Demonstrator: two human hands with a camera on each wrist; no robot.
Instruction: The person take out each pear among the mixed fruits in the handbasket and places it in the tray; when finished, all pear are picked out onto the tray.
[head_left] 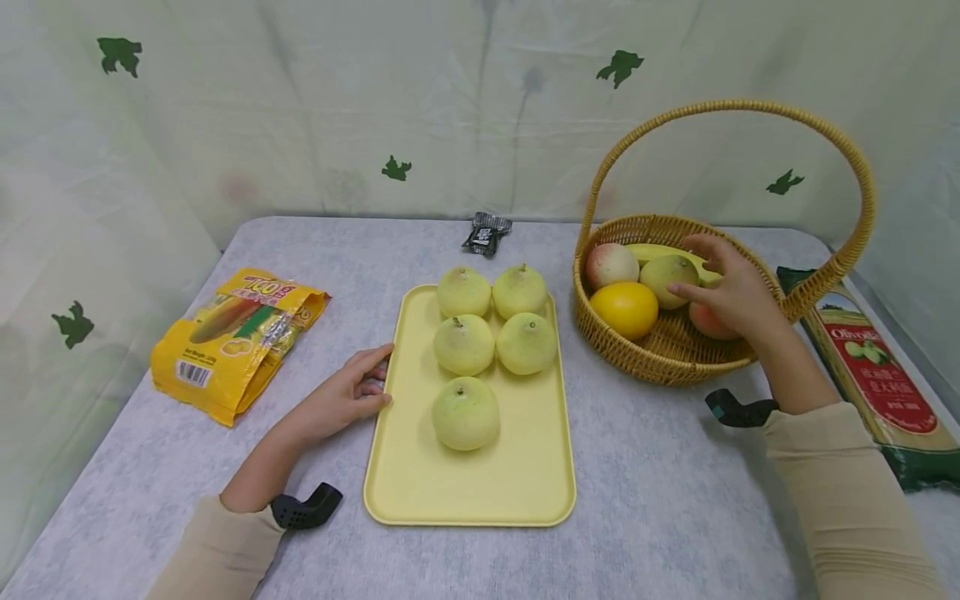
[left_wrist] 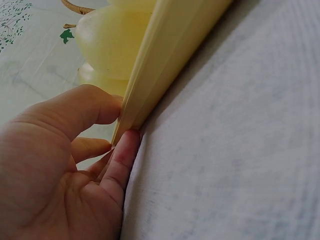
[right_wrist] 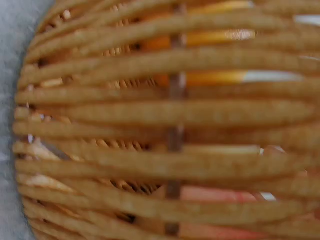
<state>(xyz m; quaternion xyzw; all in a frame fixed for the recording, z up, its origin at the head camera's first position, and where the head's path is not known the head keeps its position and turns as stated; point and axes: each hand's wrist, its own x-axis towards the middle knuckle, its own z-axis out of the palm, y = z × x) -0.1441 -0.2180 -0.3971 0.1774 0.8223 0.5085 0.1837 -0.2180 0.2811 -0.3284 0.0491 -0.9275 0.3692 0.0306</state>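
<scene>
My left hand point(head_left: 348, 392) touches the left edge of a yellow tray point(head_left: 472, 487); the left wrist view shows thumb and fingertips against its rim point(left_wrist: 150, 65). Several round yellow-green pears point(head_left: 466, 414) stand on the tray, stems up. Over the right part of a wicker basket point(head_left: 667, 371), my right hand point(head_left: 735, 287) reaches in with thumb and fingers spread, thumb tip at the edge of a similar pear point(head_left: 666, 279). The basket also holds a peach point(head_left: 611, 267), a lemon point(head_left: 626, 312), bananas point(head_left: 656, 251) and another peach point(head_left: 708, 322), partly hidden. Woven basket wall point(right_wrist: 165, 112) fills the right wrist view.
A yellow snack bag point(head_left: 232, 337) lies at the left. Behind the tray is a small black wrapped packet point(head_left: 486, 234). An Olivoilà bag point(head_left: 877, 375) lies right of the basket, whose tall handle point(head_left: 731, 106) arches above it. A pale curtain point(head_left: 450, 100) hangs behind the table.
</scene>
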